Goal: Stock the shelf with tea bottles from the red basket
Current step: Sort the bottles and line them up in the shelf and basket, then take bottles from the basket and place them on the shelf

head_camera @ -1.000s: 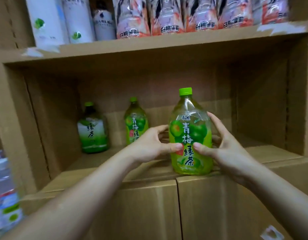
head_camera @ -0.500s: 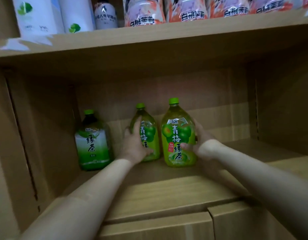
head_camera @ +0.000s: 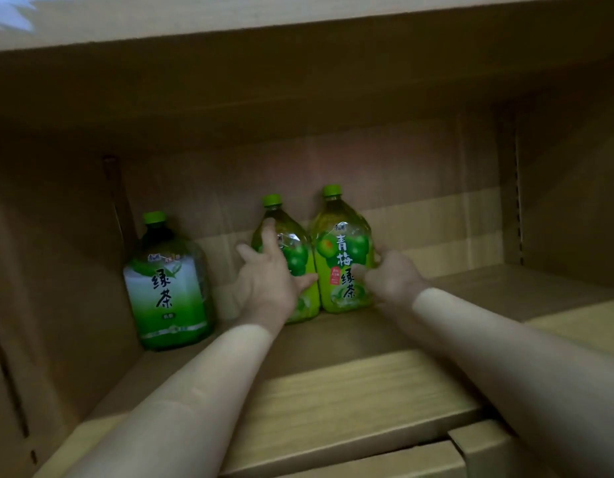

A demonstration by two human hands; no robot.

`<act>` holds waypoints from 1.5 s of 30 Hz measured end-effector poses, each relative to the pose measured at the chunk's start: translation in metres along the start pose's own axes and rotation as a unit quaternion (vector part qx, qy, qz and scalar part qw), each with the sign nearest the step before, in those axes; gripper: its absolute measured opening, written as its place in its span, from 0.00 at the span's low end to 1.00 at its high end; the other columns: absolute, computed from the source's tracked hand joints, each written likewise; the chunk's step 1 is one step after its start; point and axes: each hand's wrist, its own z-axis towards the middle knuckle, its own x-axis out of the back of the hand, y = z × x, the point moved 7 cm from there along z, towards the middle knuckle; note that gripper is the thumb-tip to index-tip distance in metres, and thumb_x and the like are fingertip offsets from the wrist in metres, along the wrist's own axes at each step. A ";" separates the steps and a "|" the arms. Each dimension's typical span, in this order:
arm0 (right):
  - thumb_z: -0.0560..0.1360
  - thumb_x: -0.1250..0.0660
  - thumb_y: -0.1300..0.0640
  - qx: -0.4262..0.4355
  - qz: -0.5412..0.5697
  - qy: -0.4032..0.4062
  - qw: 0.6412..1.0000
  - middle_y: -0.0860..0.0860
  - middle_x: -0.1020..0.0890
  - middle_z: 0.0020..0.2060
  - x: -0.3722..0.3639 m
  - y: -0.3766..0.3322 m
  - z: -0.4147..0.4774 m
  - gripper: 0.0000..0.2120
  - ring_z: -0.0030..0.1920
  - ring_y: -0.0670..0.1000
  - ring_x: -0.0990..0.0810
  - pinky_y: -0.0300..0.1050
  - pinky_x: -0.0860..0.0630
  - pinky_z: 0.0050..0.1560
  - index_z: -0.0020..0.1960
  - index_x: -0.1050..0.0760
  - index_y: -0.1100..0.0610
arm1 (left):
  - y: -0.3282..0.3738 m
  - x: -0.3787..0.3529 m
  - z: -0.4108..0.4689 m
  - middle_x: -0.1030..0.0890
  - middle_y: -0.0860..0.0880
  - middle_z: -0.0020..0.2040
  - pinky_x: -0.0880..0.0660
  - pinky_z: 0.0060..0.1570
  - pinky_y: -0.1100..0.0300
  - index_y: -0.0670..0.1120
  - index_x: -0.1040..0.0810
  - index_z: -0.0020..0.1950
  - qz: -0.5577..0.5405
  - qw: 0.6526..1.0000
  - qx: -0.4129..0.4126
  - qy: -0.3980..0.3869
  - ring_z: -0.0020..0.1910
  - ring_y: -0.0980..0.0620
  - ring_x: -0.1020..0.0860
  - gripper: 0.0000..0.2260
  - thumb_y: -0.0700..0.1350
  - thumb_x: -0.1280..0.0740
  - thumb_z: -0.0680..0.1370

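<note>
Three green-capped tea bottles stand at the back of the wooden shelf (head_camera: 350, 384). A yellow-green plum tea bottle (head_camera: 343, 257) stands upright at the centre right, with my right hand (head_camera: 390, 276) wrapped around its right side. Touching it on the left is a second plum tea bottle (head_camera: 291, 243), which my left hand (head_camera: 267, 274) grips from the front and left. A darker green tea bottle (head_camera: 167, 288) stands apart at the back left. The red basket is not in view.
The shelf's left wall (head_camera: 57, 270) rises just beside the dark green bottle. Bare shelf board stretches to the right of the bottles as far as the right wall (head_camera: 570, 208). The shelf above (head_camera: 298, 22) hangs low overhead.
The plum tea bottle went from the shelf's front edge to the back, touching the other plum bottle. My left hand shifted onto that second bottle. The view moved closer and lower.
</note>
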 end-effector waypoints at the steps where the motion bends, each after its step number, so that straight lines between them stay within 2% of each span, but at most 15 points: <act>1: 0.73 0.30 0.51 -0.009 0.030 -0.025 0.999 0.57 0.19 0.57 -0.005 0.004 -0.001 0.21 0.58 0.59 0.21 0.53 0.24 0.60 0.64 0.26 0.55 | -0.001 0.000 -0.001 0.36 0.39 0.65 0.32 0.39 0.55 0.55 0.52 0.76 -0.004 1.000 0.003 0.001 0.52 0.37 0.22 0.47 0.63 0.27 0.68; 4: 0.70 0.29 0.54 -0.018 0.144 -0.067 0.987 0.54 0.21 0.62 -0.009 0.007 -0.005 0.31 0.60 0.58 0.21 0.57 0.25 0.63 0.70 0.35 0.47 | -0.002 -0.002 -0.005 0.36 0.41 0.64 0.30 0.41 0.54 0.57 0.50 0.75 -0.022 1.000 0.003 0.005 0.53 0.39 0.22 0.45 0.64 0.27 0.67; 7: 0.75 0.33 0.59 -0.015 0.168 -0.007 0.986 0.56 0.23 0.64 0.032 -0.002 -0.020 0.35 0.58 0.59 0.22 0.58 0.25 0.61 0.76 0.45 0.47 | -0.003 0.005 -0.007 0.36 0.40 0.66 0.28 0.53 0.49 0.57 0.49 0.76 -0.024 0.999 0.024 -0.003 0.64 0.39 0.31 0.46 0.65 0.27 0.66; 10: 0.78 0.36 0.62 0.008 0.212 -0.027 0.977 0.57 0.20 0.56 0.088 -0.008 -0.055 0.25 0.53 0.57 0.17 0.52 0.20 0.52 0.72 0.36 0.50 | 0.026 0.028 -0.012 0.38 0.41 0.70 0.32 0.61 0.45 0.53 0.42 0.74 0.008 1.000 -0.005 0.007 0.69 0.39 0.38 0.38 0.60 0.28 0.70; 12: 0.78 0.35 0.60 0.053 0.165 -0.048 0.984 0.53 0.17 0.52 0.129 -0.009 -0.090 0.20 0.46 0.52 0.15 0.46 0.18 0.46 0.68 0.30 0.51 | 0.074 0.040 -0.028 0.31 0.43 0.65 0.28 0.58 0.50 0.51 0.30 0.67 -0.081 0.992 -0.096 0.019 0.64 0.42 0.30 0.23 0.53 0.31 0.73; 14: 0.77 0.35 0.57 0.088 0.133 -0.051 0.986 0.52 0.14 0.44 0.171 0.001 -0.123 0.14 0.42 0.49 0.14 0.40 0.19 0.40 0.62 0.24 0.50 | 0.134 0.049 -0.069 0.21 0.47 0.54 0.26 0.52 0.56 0.48 0.20 0.56 -0.226 0.942 -0.247 0.026 0.52 0.47 0.22 0.12 0.47 0.34 0.74; 16: 0.74 0.34 0.54 0.098 0.109 -0.044 0.988 0.52 0.14 0.42 0.212 0.020 -0.157 0.10 0.41 0.50 0.14 0.43 0.20 0.41 0.55 0.21 0.49 | 0.184 0.052 -0.128 0.17 0.49 0.46 0.25 0.45 0.59 0.47 0.17 0.51 -0.314 0.879 -0.356 0.036 0.43 0.52 0.20 0.09 0.43 0.34 0.75; 18: 0.68 0.30 0.42 0.105 0.071 -0.056 0.990 0.53 0.14 0.41 0.246 0.040 -0.191 0.15 0.41 0.51 0.14 0.44 0.19 0.41 0.51 0.18 0.48 | 0.223 0.046 -0.183 0.18 0.53 0.40 0.27 0.38 0.64 0.46 0.16 0.50 -0.379 0.843 -0.382 0.009 0.36 0.59 0.22 0.08 0.41 0.34 0.76; 20: 0.57 0.27 0.31 0.091 0.040 -0.063 0.993 0.54 0.13 0.40 0.278 0.069 -0.226 0.27 0.39 0.51 0.14 0.39 0.19 0.37 0.49 0.17 0.46 | 0.258 0.033 -0.232 0.22 0.57 0.36 0.32 0.35 0.70 0.46 0.16 0.50 -0.440 0.816 -0.371 -0.054 0.31 0.65 0.28 0.08 0.40 0.34 0.76; 24: 0.66 0.32 0.45 0.011 0.028 0.016 0.999 0.55 0.14 0.38 0.365 0.156 -0.297 0.15 0.36 0.48 0.15 0.37 0.21 0.37 0.46 0.17 0.53 | 0.333 0.003 -0.337 0.22 0.52 0.45 0.35 0.40 0.77 0.46 0.17 0.53 -0.438 0.765 -0.452 -0.133 0.37 0.64 0.31 0.13 0.36 0.36 0.72; 29: 0.77 0.35 0.61 -0.151 -0.020 0.109 0.982 0.52 0.14 0.36 0.468 0.288 -0.393 0.06 0.35 0.47 0.18 0.37 0.23 0.36 0.50 0.20 0.57 | 0.413 -0.031 -0.448 0.18 0.52 0.45 0.33 0.47 0.76 0.47 0.16 0.48 -0.422 0.713 -0.508 -0.236 0.41 0.65 0.26 0.12 0.39 0.36 0.71; 33: 0.78 0.35 0.60 -0.261 -0.032 0.150 0.953 0.54 0.16 0.46 0.505 0.380 -0.443 0.07 0.44 0.49 0.20 0.41 0.24 0.42 0.53 0.21 0.52 | 0.469 -0.059 -0.506 0.16 0.53 0.46 0.25 0.53 0.59 0.50 0.15 0.48 -0.367 0.704 -0.525 -0.307 0.47 0.53 0.19 0.12 0.42 0.36 0.70; 39: 0.76 0.33 0.59 -0.343 -0.071 0.197 0.916 0.54 0.22 0.62 0.510 0.473 -0.486 0.19 0.58 0.51 0.22 0.46 0.24 0.58 0.67 0.28 0.54 | 0.531 -0.136 -0.579 0.18 0.54 0.58 0.31 0.56 0.64 0.50 0.19 0.60 -0.300 0.706 -0.423 -0.483 0.56 0.56 0.23 0.12 0.44 0.34 0.78; 42: 0.77 0.34 0.60 -0.327 -0.063 0.207 0.920 0.53 0.25 0.65 0.509 0.483 -0.486 0.23 0.63 0.51 0.26 0.41 0.28 0.58 0.71 0.33 0.53 | 0.557 -0.181 -0.615 0.27 0.49 0.70 0.33 0.68 0.55 0.49 0.29 0.71 -0.234 0.718 -0.419 -0.504 0.68 0.49 0.29 0.20 0.48 0.35 0.78; 45: 0.78 0.36 0.61 -0.321 -0.070 0.182 0.927 0.51 0.27 0.67 0.500 0.487 -0.483 0.27 0.55 0.48 0.21 0.41 0.23 0.52 0.74 0.38 0.49 | 0.565 -0.221 -0.652 0.37 0.46 0.77 0.37 0.72 0.48 0.50 0.44 0.78 -0.182 0.717 -0.369 -0.562 0.74 0.43 0.36 0.32 0.51 0.34 0.78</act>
